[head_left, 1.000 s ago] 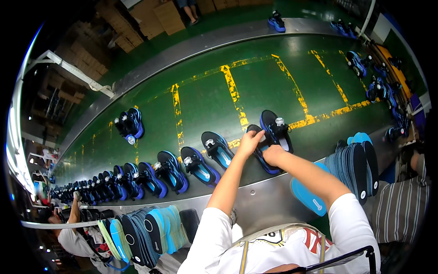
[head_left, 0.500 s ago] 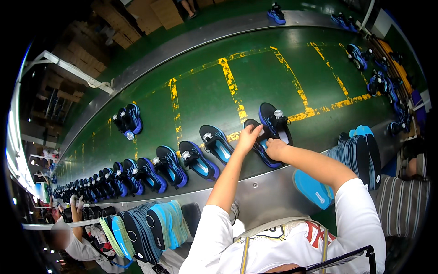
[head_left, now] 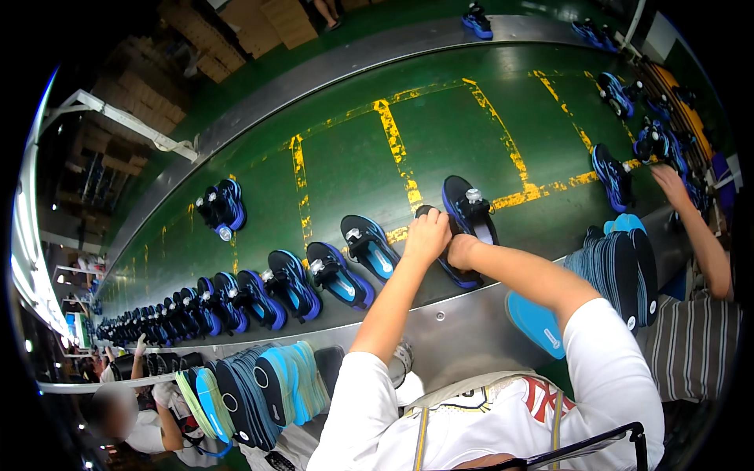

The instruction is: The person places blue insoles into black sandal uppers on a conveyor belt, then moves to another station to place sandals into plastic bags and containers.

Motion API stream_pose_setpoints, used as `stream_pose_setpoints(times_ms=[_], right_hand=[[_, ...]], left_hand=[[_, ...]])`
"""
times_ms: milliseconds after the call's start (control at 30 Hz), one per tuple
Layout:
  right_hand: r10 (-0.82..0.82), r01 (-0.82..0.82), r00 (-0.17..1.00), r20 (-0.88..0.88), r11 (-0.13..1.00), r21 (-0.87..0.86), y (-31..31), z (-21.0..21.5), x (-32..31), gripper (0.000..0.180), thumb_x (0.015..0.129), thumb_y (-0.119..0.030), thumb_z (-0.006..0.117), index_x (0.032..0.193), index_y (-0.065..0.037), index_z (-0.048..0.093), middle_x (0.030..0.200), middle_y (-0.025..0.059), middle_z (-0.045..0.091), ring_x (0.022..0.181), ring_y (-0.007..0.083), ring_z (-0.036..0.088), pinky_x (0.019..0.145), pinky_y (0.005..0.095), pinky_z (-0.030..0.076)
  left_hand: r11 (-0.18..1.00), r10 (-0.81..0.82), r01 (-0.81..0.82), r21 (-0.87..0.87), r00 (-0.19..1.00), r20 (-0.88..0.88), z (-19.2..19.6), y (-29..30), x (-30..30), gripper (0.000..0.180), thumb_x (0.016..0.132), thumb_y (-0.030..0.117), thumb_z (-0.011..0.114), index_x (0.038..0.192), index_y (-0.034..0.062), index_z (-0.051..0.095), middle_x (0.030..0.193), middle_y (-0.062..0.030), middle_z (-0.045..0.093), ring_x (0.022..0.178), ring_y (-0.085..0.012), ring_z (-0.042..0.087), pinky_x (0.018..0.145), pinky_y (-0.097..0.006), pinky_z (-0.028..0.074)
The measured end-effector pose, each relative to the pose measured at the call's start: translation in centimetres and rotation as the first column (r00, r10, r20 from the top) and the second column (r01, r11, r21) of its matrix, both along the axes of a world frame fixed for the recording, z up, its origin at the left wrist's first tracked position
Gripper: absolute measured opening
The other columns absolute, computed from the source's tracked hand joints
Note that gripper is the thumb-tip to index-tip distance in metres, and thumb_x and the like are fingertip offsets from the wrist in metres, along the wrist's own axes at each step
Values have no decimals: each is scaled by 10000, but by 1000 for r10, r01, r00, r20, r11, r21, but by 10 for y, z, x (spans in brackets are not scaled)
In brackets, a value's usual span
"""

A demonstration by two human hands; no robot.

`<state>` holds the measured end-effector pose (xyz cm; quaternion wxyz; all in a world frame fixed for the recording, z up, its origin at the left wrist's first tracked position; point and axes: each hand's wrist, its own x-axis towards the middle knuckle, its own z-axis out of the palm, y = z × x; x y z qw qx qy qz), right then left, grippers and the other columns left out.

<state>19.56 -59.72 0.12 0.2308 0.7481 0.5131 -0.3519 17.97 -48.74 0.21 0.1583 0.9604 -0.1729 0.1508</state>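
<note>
Both my hands are at one black-and-blue sneaker (head_left: 466, 279) near the belt's front edge. My left hand (head_left: 429, 234) is closed on its upper, over the forefoot. My right hand (head_left: 463, 250) reaches into the shoe opening; its fingers are hidden there. Just to the right stands another sneaker (head_left: 481, 220), with a silvery-white wad at its tongue. On the left, a sneaker (head_left: 378, 253) shows a light-blue insole inside, and a further sneaker (head_left: 345, 284) sits beside it.
A long row of sneakers (head_left: 222, 302) runs left along the green belt (head_left: 345, 157). Stacked insoles (head_left: 605, 271) stand at my right, more insoles (head_left: 290, 377) at my left. A co-worker's hand (head_left: 669, 184) is at the right beside a sneaker (head_left: 611, 179); another person works at the left.
My right hand has gone deeper into the shoe, and the blue inside it no longer shows. A co-worker's arm and a sneaker have appeared at the right.
</note>
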Motion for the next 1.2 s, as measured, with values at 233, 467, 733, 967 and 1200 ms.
stream_pose_setpoints(times_ms=[233, 467, 733, 967, 1200], right_hand=[[-272, 264, 910, -314, 962, -71, -14, 19, -8, 563, 784, -417, 249, 1011, -7, 560, 1103, 140, 513, 1195, 283, 277, 1024, 398, 18], [-301, 324, 919, -256, 944, 54, -31, 57, -31, 574, 743, -428, 318, 1047, 13, 527, 998, 156, 563, 1107, 213, 412, 1027, 371, -9], [-699, 347, 666, -259, -17, 938, -161, 9, -109, 424, 702, -165, 554, 1097, -42, 462, 1132, 158, 460, 1080, 320, 396, 921, 436, 270], [-983, 695, 121, -136, -13, 719, -281, 15, -178, 455, 695, -169, 608, 1088, -26, 428, 1098, 216, 452, 977, 377, 457, 828, 406, 374], [-943, 772, 7, -332, -206, 602, -300, 55, -192, 413, 659, -125, 647, 994, -19, 430, 969, 200, 510, 875, 360, 510, 732, 385, 414]], left_hand=[[997, -81, 77, -27, 954, -289, 12, 9, 5, 281, 680, 176, 614, 868, 46, 451, 831, -117, 474, 742, -292, 535, 610, -390, 450], [893, -75, 108, 436, 993, -92, 1, 0, -1, 154, 747, 207, 492, 802, 70, 449, 777, -84, 472, 639, -232, 542, 530, -347, 432], [875, -100, 177, 451, 977, -190, 17, 1, 8, 125, 724, 127, 461, 833, 64, 460, 796, -96, 498, 692, -248, 556, 584, -351, 439], [904, 196, -248, -348, 964, -178, 56, 32, 20, 144, 732, 119, 468, 761, -22, 474, 767, -160, 546, 666, -312, 546, 596, -365, 436], [195, -119, -535, -822, 819, -561, 84, 2, 19, 132, 765, 108, 440, 645, 103, 384, 552, 17, 388, 401, -54, 290, 364, -200, 223]])
